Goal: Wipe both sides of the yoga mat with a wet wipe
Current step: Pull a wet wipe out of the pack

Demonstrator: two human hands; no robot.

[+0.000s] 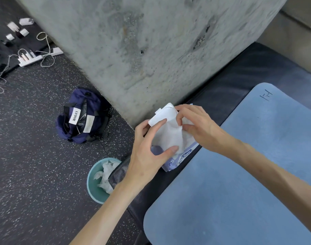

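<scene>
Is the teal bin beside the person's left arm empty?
No: the teal bin holds crumpled white wipes.

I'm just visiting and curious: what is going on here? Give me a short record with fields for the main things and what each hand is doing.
Activity: a person pulls a white wet wipe out of a wipes pack
Left hand: holds the pack, fingers up by its open white lid
Right hand: pinches the wipe
Yoga mat: blue, lying flat on a dark pad, beside the pack
Bin: teal, on the floor, holds crumpled white wipes
Bag: navy, by a concrete pillar
</scene>
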